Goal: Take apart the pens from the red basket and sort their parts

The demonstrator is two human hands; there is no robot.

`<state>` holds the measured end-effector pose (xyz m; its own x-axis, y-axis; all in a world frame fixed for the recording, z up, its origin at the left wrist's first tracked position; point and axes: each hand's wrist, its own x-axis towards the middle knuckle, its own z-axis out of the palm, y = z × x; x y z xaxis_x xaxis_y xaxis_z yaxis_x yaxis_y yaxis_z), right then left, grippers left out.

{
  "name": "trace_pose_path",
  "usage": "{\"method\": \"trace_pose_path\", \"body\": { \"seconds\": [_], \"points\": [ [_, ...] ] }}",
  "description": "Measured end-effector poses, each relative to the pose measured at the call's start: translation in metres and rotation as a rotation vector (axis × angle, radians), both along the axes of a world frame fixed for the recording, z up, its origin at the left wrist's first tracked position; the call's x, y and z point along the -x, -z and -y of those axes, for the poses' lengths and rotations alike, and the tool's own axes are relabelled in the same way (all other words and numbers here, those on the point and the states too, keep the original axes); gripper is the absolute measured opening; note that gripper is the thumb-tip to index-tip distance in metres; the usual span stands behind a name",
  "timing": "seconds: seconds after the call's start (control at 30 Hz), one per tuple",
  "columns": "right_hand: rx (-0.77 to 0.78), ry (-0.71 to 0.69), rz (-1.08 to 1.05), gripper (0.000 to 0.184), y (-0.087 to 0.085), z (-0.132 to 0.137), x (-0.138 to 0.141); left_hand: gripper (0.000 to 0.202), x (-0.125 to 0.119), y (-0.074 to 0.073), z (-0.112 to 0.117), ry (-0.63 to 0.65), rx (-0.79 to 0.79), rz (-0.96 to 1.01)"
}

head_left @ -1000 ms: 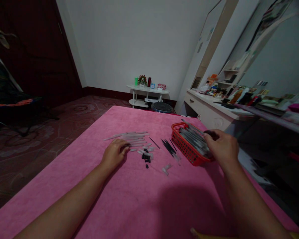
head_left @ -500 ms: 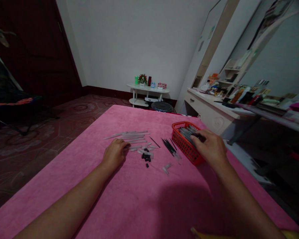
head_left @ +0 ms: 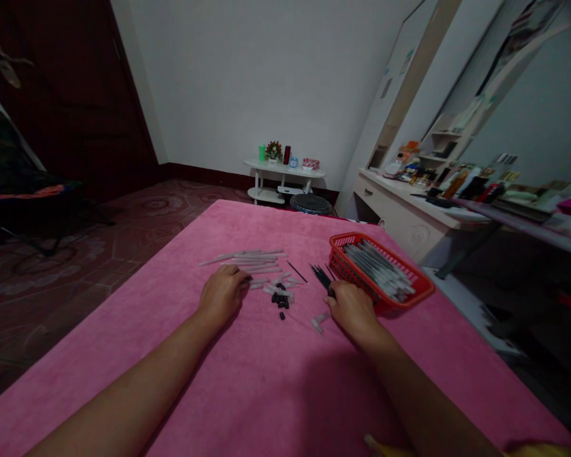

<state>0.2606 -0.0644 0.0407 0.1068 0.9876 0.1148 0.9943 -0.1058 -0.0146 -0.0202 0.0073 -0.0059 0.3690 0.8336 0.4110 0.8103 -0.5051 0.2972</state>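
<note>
Lying beside the red basket (head_left: 349,271) on the pink cloth (head_left: 247,381), the slim dark rods (head_left: 320,277) seem light, stiff and slippery, best pinched mid-length, with the right hand (head_left: 353,306) at their near ends and the left hand (head_left: 223,292) by the pale tubes (head_left: 257,261), neither's grip discernible.

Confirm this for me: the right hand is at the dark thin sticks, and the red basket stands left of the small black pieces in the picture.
Wrong on the basket's side: in the head view, the red basket stands right of the small black pieces. The right hand is at the dark thin sticks.
</note>
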Motion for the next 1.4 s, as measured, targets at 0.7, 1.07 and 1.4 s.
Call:
{"method": "trace_pose_path", "body": {
  "seconds": [0.7,1.07,1.4],
  "points": [
    [-0.019,-0.132,-0.098,0.015,-0.015,0.008,0.010,0.018,-0.003,0.001,0.002,0.126,-0.047,0.233],
    [-0.031,-0.302,-0.345,0.013,-0.020,0.013,0.026,0.015,-0.006,-0.006,0.007,0.157,-0.055,0.283],
    [-0.025,-0.303,-0.318,0.014,-0.021,0.013,0.025,0.018,-0.005,-0.005,0.006,0.168,-0.061,0.257]
  ]
}}
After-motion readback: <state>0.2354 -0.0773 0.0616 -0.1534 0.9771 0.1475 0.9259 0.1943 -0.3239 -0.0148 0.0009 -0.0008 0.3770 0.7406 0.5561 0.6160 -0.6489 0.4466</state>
